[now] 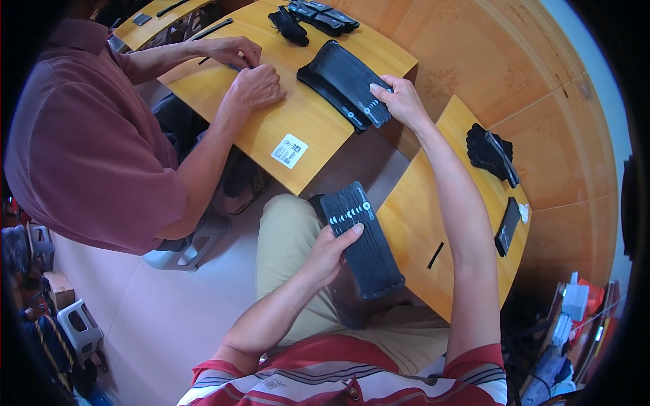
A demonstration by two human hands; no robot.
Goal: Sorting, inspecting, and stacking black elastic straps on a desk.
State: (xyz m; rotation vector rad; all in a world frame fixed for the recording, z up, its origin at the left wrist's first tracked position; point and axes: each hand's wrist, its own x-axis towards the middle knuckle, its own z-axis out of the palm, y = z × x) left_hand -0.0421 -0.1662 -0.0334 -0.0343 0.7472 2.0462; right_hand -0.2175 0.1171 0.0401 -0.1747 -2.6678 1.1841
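Observation:
My left hand (327, 256) is closed on a stack of flat black fabric strips (371, 254) with white marks, holding it above my lap by its left edge. Reaching over the far table, my right hand (401, 103) is closed on the near end of a second stack of the same black strips (349, 71), thumb on top. More black strips (330, 95) lie under and beside that stack, at the table's right part. The fingers beneath both stacks are hidden.
At the far table (271, 128) a person in a maroon shirt works with both hands (254, 84) left of my right hand. A white label (290, 150) lies there; black bundles (325, 17) sit behind. My near table (420, 223) holds a black bundle (491, 152), a flat black pouch (508, 227) and a thin black strip (435, 255).

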